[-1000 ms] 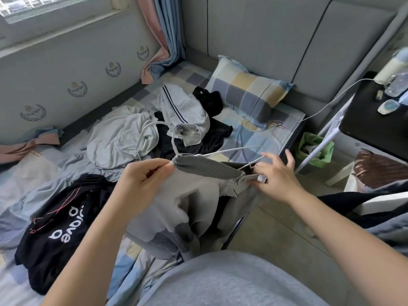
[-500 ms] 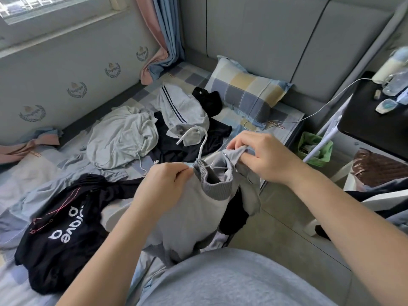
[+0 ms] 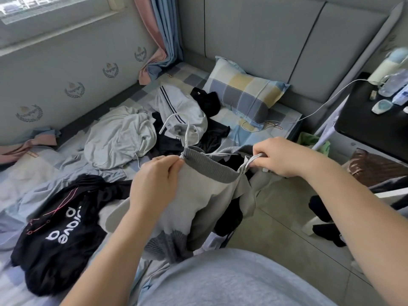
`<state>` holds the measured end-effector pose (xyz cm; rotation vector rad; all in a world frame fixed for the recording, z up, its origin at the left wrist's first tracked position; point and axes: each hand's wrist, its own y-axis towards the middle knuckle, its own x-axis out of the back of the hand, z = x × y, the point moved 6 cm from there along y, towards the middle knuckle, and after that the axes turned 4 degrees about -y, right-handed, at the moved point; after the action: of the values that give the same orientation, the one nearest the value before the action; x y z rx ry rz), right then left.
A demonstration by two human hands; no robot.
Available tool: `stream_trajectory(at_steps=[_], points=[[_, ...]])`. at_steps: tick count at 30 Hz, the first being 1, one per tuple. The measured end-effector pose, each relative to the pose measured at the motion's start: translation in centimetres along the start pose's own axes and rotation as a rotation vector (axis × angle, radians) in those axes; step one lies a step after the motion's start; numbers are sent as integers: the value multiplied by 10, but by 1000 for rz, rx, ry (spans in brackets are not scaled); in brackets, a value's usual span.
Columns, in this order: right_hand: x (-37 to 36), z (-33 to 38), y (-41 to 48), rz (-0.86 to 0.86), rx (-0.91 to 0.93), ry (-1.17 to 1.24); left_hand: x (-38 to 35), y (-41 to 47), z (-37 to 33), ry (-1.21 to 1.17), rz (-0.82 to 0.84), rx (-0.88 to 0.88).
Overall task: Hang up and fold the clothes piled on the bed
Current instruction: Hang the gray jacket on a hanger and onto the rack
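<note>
Grey sweatpants (image 3: 198, 195) hung over the edge of the bed (image 3: 249, 131), ribbed waistband (image 3: 212, 171) stretched between my hands, my left hand (image 3: 154, 180) pinched one end beside the white drawstring (image 3: 186, 138), my right hand (image 3: 280, 157) curled round the other, black printed top (image 3: 59, 228) lay on the bed to my left.

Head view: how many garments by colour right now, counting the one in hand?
Grey: 1, the grey pants gripped by left hand and right hand
Pale grey: 2, crumpled top, striped top
Black: 3, lettered garment, logo garment, half-covered garment
Total: 6; the pale blue cloth may be bedding, uncounted.
</note>
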<state>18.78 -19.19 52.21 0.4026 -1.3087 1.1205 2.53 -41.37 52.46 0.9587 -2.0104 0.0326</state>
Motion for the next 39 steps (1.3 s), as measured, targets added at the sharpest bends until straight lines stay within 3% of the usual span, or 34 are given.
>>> stream_trajectory(at_steps=[4,7,12,16,20,27,33,39], points=[[-5,-11,-2,18,-20,26,7,-4,5,-8,-17,-12],[-4,1,-5,-67,50,105,-4,-5,-3,-15,68,-55],[9,64,-22,-291,372,245,-34,-9,-28,-9,225,-69],[5,93,-39,-282,545,477,-24,-3,-29,-103,159,-127],[-4,78,-30,-315,429,493,-12,4,-26,-222,72,-163],[-19,75,-17,-334,389,499,-17,10,-37,-244,161,-258],[-26,64,-13,-240,323,594,-21,9,-33,-237,122,-257],[-18,61,-8,-472,234,383,-27,6,-20,-336,101,-127]])
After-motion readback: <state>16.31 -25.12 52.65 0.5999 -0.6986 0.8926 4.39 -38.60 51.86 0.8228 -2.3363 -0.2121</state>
